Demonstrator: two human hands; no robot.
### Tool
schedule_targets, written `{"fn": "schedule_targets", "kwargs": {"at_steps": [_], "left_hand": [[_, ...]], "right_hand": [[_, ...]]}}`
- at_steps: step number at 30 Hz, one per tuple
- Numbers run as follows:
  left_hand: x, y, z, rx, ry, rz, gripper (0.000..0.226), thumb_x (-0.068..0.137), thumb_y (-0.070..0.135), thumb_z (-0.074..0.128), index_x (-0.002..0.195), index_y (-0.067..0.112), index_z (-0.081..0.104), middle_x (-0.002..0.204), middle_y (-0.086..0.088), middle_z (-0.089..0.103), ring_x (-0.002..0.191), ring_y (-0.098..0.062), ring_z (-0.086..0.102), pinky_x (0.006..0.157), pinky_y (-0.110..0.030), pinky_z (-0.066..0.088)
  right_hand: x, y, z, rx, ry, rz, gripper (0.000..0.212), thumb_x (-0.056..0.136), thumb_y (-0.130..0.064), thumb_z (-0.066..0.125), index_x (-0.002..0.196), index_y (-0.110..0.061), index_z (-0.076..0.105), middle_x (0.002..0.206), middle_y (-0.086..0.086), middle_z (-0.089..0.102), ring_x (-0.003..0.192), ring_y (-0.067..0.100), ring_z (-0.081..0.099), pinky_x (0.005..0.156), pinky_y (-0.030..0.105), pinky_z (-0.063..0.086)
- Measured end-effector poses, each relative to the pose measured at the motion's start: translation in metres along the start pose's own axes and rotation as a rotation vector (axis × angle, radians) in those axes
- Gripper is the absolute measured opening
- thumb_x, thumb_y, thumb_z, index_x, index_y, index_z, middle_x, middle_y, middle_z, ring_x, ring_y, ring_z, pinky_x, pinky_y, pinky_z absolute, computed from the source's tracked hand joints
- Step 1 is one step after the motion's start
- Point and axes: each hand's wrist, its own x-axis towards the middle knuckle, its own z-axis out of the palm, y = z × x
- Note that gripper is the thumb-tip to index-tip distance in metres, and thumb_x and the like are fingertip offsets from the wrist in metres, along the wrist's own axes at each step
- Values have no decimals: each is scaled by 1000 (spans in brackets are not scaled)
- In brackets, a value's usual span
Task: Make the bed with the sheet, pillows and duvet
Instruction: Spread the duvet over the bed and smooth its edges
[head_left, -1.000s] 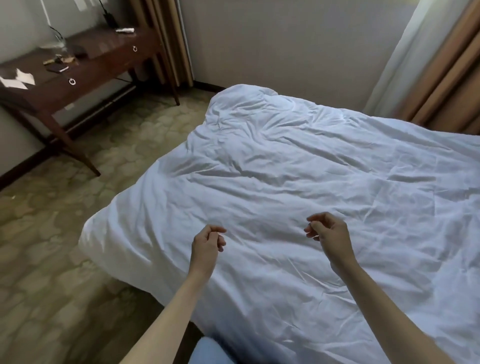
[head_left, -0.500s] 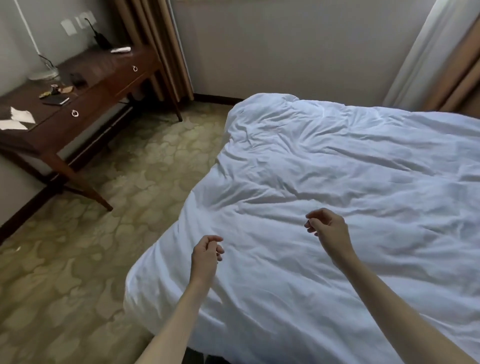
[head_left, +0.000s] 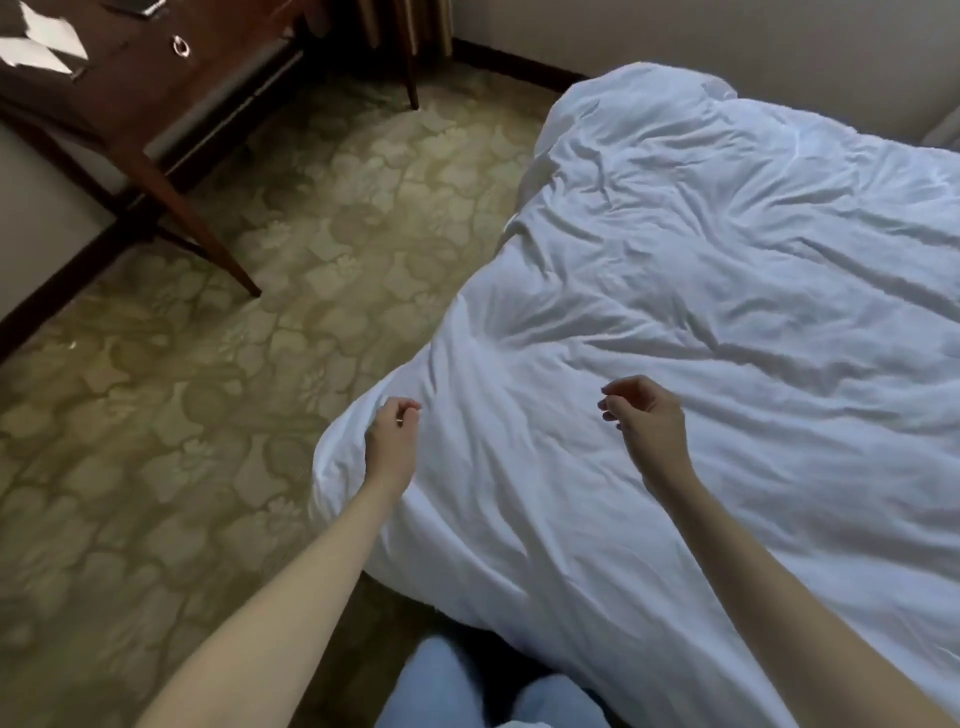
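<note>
One white duvet (head_left: 701, 322) lies spread over the bed and covers all of it that can be seen. Its left edge hangs over the side of the bed down toward the floor (head_left: 197, 426), and its near corner bulges out just beside the left hand (head_left: 390, 441). The far corner is bunched up near the wall. The cloth is wrinkled over its whole surface.

Two bare hands are held above the near part of the duvet. The left hand is over the near left edge; its grip is loosely curled, thumb close to the fingers, and holds nothing. The right hand (head_left: 647, 421) is further in over the duvet, well apart from the left one; its grip is also loosely curled and holds nothing. I cannot tell if either hand touches the cloth.

To the left of the bed there is a wide strip of patterned floor, open between the bed and one dark wooden desk. On its tabletop (head_left: 98, 57) lie some white papers (head_left: 44, 44). One ring handle (head_left: 181, 47) shows on the drawer front.
</note>
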Motion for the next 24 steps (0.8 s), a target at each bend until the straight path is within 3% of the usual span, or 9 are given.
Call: {"fn": "schedule_targets", "kwargs": {"at_steps": [3, 6, 12, 16, 18, 21, 24], "left_hand": [[11, -56, -23, 110, 72, -106, 25, 100, 21, 42, 120, 12, 56, 122, -3, 51, 104, -18, 51, 85, -28, 40], [25, -107, -45, 177, 79, -237, 35, 100, 26, 41, 132, 15, 49, 139, -5, 39, 121, -25, 47, 100, -39, 41], [54, -180, -63, -30, 99, -493, 59, 95, 36, 53, 147, 16, 31, 148, -6, 33, 132, -28, 39, 99, -36, 36], [83, -231, -66, -131, 38, -595, 95, 84, 49, 67, 152, 16, 10, 155, -7, 24, 140, -30, 29, 112, -43, 30], [100, -247, -69, -175, 24, -635, 89, 88, 51, 60, 152, 15, 9, 153, -8, 26, 139, -29, 30, 112, -42, 28], [129, -264, -71, -284, 94, -682, 51, 100, 46, 37, 138, 13, 33, 131, -7, 45, 126, -26, 43, 102, -36, 36], [146, -282, -75, -393, -7, -837, 46, 102, 37, 32, 137, 10, 47, 132, -11, 56, 116, -29, 55, 101, -44, 46]], "right_hand": [[-2, 23, 36, -108, -70, 12, 16, 83, 0, 59, 81, -15, 66, 79, 3, 68, 72, 14, 61, 64, 23, 45], [-8, 45, 73, -194, -149, 32, 13, 84, -2, 58, 85, -12, 67, 83, 3, 67, 70, 13, 58, 56, 14, 41], [-24, 81, 157, -352, -286, -7, 15, 86, -6, 56, 91, -15, 66, 95, -5, 64, 83, 2, 58, 64, 6, 39], [-32, 115, 221, -459, -336, -75, 18, 87, -9, 56, 100, -19, 63, 100, -6, 57, 88, 7, 55, 70, 11, 38], [-32, 133, 244, -527, -331, -106, 21, 87, -10, 57, 105, -18, 63, 103, -4, 53, 92, 12, 54, 75, 18, 38], [-28, 156, 263, -603, -326, -81, 23, 91, -15, 59, 114, -15, 60, 104, -4, 47, 96, 16, 53, 81, 24, 39], [-22, 168, 272, -637, -310, -29, 26, 93, -20, 57, 119, -17, 58, 107, -5, 46, 101, 18, 53, 86, 26, 41]]}}
